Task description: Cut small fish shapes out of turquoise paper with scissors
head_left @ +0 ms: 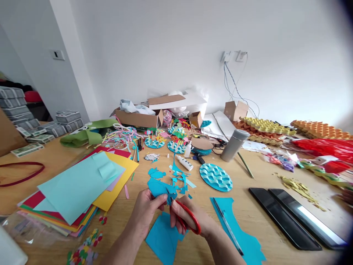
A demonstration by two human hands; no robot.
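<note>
Between finger and thumb, my left hand [147, 208] pinches a piece of blue paper [159, 187]. My right hand [190, 217] grips red-handled scissors [196, 225], whose blades meet the paper's right edge. Below both hands lies another blue sheet [162, 239] with faint drawn lines. Small blue scraps [180, 180] are scattered just beyond. To the right, a pen [227, 226] rests on a larger cut blue sheet [234, 221]. A round blue disc [216, 177] with wavy paper strips sits farther off, near a white glue bottle [184, 162].
Stacked coloured paper [79, 180] lies left, with paper dots [84, 250] in front. A grey thermos [234, 145] stands behind the disc. Two black phone-like slabs [284, 219] lie right. Egg trays [264, 127] and a cardboard box [138, 117] line the wall. Another person's hand [346, 202] shows far right.
</note>
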